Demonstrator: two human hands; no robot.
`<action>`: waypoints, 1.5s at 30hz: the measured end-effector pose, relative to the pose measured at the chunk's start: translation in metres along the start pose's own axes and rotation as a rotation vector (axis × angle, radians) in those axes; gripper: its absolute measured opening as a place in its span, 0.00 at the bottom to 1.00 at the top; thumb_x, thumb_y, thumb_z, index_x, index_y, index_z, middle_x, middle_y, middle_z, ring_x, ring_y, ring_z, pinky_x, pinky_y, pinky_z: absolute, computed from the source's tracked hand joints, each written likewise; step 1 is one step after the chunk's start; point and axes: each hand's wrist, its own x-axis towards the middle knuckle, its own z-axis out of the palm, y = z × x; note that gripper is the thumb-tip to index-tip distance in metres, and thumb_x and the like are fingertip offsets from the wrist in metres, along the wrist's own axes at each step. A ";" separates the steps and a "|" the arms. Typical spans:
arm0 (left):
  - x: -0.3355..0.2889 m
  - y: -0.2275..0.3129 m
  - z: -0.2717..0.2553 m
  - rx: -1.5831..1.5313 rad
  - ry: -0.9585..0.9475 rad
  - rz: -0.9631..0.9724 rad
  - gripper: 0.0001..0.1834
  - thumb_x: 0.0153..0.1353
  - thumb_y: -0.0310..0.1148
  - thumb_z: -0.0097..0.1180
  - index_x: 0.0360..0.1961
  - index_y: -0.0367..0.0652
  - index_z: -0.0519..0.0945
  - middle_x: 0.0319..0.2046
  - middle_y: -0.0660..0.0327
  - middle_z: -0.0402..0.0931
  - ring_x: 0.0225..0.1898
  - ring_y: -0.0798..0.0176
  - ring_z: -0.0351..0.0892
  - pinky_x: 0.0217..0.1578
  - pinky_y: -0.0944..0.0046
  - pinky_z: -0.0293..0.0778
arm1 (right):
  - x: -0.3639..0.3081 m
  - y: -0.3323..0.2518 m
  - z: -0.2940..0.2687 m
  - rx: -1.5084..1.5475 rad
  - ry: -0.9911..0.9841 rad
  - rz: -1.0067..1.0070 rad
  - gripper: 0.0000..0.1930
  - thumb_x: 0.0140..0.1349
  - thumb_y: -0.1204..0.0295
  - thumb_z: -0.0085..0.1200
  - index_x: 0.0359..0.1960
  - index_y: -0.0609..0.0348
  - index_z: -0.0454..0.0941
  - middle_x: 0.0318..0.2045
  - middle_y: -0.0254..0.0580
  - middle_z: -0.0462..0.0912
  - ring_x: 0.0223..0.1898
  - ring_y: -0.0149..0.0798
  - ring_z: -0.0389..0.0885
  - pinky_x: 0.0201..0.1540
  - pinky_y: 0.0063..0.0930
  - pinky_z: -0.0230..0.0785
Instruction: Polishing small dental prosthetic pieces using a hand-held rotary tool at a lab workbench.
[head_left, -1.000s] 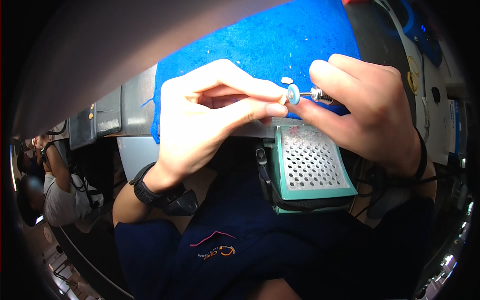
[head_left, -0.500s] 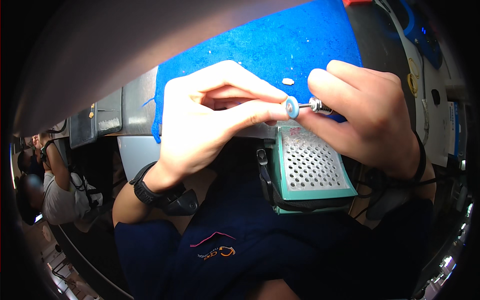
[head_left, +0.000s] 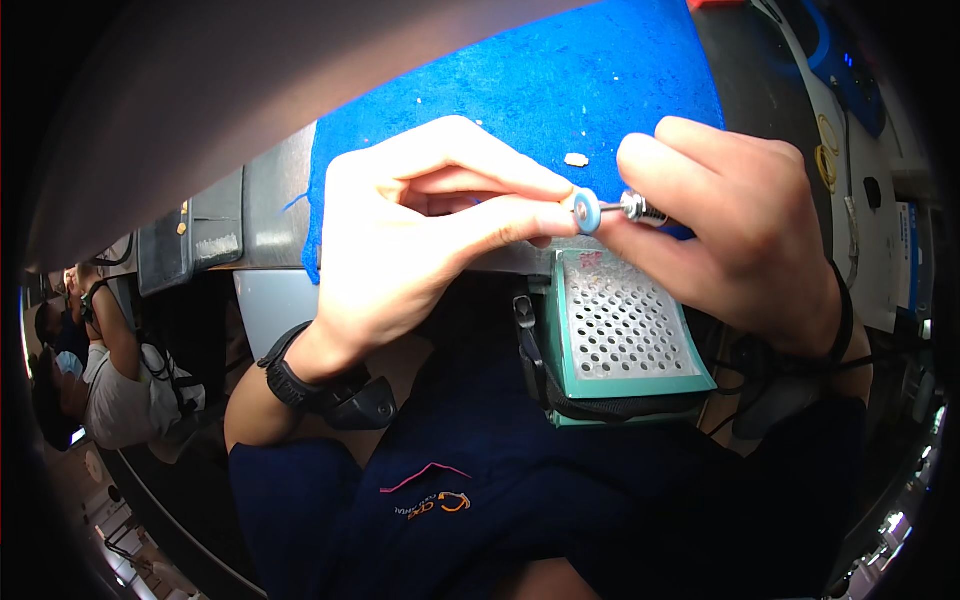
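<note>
Nearest, a navy shirt (head_left: pixel 450 420) is seen, and beyond it a green box (head_left: pixel 558 350) topped by a metal plate with holes (head_left: pixel 590 370) is set at the near edge of the bench (head_left: pixel 285 222). Just beyond the box, the two hands are brought together: the left hand (head_left: pixel 400 240) is drawn into a pinch, thumb pressed toward forefinger, around what seems to be a small piece, while a slim rotary tool (head_left: pixel 638 207) is gripped by the curled fingers of the right hand (head_left: pixel 735 210), its blue wheel (head_left: pixel 588 211) placed right at the left fingertips. The piece would be expected to be light, stiff and perhaps brittle, easily flicked away or chipped, so it is best held by its sides, with skin kept clear of the wheel's rim. The tool should feel rigid and heavier, and is best taken by its body rather than its thin shaft (head_left: pixel 611 208). The piece is hidden by wheel and fingertips, so its shape cannot be told; most of the tool's body is covered by the right hand, and whether the wheel is spinning is unclear. Farther off, a loose pale chunk (head_left: pixel 576 160) is laid on a blue towel (head_left: pixel 500 80); to the left, a dark tray (head_left: pixel 165 250) is partly covered by a large blurred shape (head_left: pixel 220 130) that cannot be identified.
</note>
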 end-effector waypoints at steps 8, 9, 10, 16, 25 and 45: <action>0.001 -0.002 0.002 -0.118 0.069 0.021 0.10 0.58 0.11 0.64 0.38 0.34 0.81 0.39 0.47 0.87 0.37 0.62 0.89 0.33 0.72 0.81 | 0.005 0.005 -0.006 0.020 0.025 0.030 0.15 0.48 0.73 0.74 0.31 0.62 0.78 0.21 0.42 0.73 0.20 0.42 0.75 0.21 0.34 0.61; 0.002 -0.003 0.002 -0.118 0.068 0.022 0.10 0.58 0.11 0.64 0.38 0.34 0.81 0.39 0.47 0.87 0.37 0.62 0.89 0.33 0.72 0.81 | 0.005 0.006 -0.006 0.019 0.026 0.030 0.15 0.48 0.73 0.74 0.31 0.62 0.78 0.21 0.42 0.73 0.20 0.42 0.75 0.21 0.34 0.61; 0.003 -0.002 0.001 -0.111 0.056 0.019 0.11 0.58 0.11 0.65 0.39 0.34 0.81 0.40 0.47 0.87 0.37 0.63 0.89 0.33 0.72 0.81 | 0.006 0.007 -0.006 0.026 0.043 0.023 0.15 0.48 0.73 0.74 0.31 0.62 0.78 0.21 0.42 0.74 0.20 0.42 0.75 0.21 0.34 0.61; 0.002 0.001 0.005 -0.031 0.047 0.018 0.11 0.58 0.11 0.65 0.39 0.33 0.81 0.40 0.47 0.87 0.36 0.65 0.88 0.31 0.73 0.81 | 0.001 0.006 -0.006 0.016 0.045 0.023 0.14 0.49 0.75 0.74 0.32 0.63 0.78 0.22 0.43 0.75 0.20 0.43 0.75 0.22 0.33 0.62; 0.000 0.002 0.006 0.046 0.074 -0.009 0.11 0.58 0.12 0.66 0.39 0.34 0.81 0.41 0.47 0.87 0.34 0.67 0.87 0.28 0.73 0.80 | -0.001 0.007 -0.005 -0.005 0.053 0.024 0.15 0.48 0.74 0.74 0.31 0.61 0.78 0.22 0.42 0.73 0.20 0.42 0.74 0.21 0.33 0.62; 0.001 -0.003 0.002 0.008 0.008 0.030 0.11 0.58 0.11 0.65 0.38 0.34 0.81 0.40 0.48 0.87 0.36 0.65 0.88 0.30 0.73 0.81 | -0.003 0.004 -0.001 -0.031 0.040 0.005 0.16 0.47 0.73 0.74 0.33 0.61 0.78 0.22 0.41 0.71 0.20 0.43 0.73 0.21 0.34 0.63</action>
